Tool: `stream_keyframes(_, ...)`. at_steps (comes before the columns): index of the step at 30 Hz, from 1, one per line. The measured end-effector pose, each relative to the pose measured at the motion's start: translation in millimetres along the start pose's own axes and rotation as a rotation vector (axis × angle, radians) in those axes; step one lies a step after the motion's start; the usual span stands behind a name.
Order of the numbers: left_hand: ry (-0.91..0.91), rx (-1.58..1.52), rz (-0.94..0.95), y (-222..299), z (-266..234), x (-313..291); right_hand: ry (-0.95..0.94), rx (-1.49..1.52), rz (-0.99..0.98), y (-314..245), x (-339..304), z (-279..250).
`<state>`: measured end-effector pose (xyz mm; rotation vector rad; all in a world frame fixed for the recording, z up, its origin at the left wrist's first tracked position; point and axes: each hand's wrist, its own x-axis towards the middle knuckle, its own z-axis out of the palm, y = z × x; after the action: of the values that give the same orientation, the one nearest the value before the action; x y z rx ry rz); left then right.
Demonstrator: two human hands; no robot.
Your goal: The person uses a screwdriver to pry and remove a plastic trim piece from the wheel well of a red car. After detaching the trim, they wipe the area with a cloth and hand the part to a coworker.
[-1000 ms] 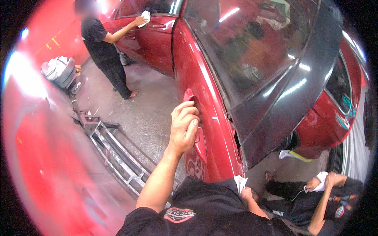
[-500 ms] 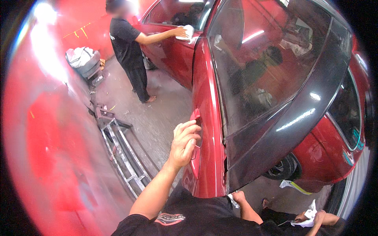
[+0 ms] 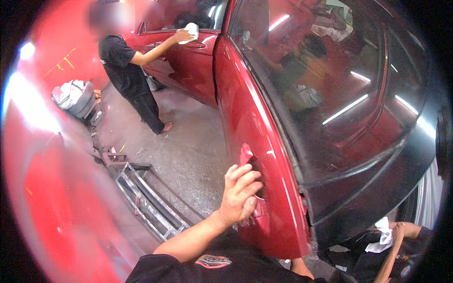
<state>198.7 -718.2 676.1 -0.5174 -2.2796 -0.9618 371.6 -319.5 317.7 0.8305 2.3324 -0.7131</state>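
My left hand point(image 3: 239, 192) reaches to the outer side of a red car door point(image 3: 283, 188). Its fingers curl over the door handle point(image 3: 247, 152), in the recess there; part of the handle is hidden behind them. My right forearm point(image 3: 302, 269) shows below the door's near end. The right hand itself is hidden behind that end, with only a small white bit point(image 3: 287, 261) showing beside it. A large dark window point(image 3: 302, 89) fills the door's right side and reflects ceiling lights and a person.
At the far left a person in black point(image 3: 123, 70) holds a white cloth point(image 3: 189, 33) against another red door panel. A metal frame point(image 3: 151, 203) and a covered bundle point(image 3: 74, 96) lie along the red wall. Lower right, another person's hands hold white cloth point(image 3: 381, 238).
The door and my left hand now appear farther right and lower, while the far person appears farther left. My right hand and the car's wheel have gone out of sight behind the door.
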Motion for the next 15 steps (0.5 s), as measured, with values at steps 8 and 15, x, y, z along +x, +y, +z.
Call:
stream_keyframes(8,-0.041,-0.122,0.157,-29,0,-9,0.035,0.107,0.194,-2,-91,66)
stream_keyframes(15,-0.074,-0.165,0.274,-48,-7,-12,0.153,0.266,0.202,3,-149,78)
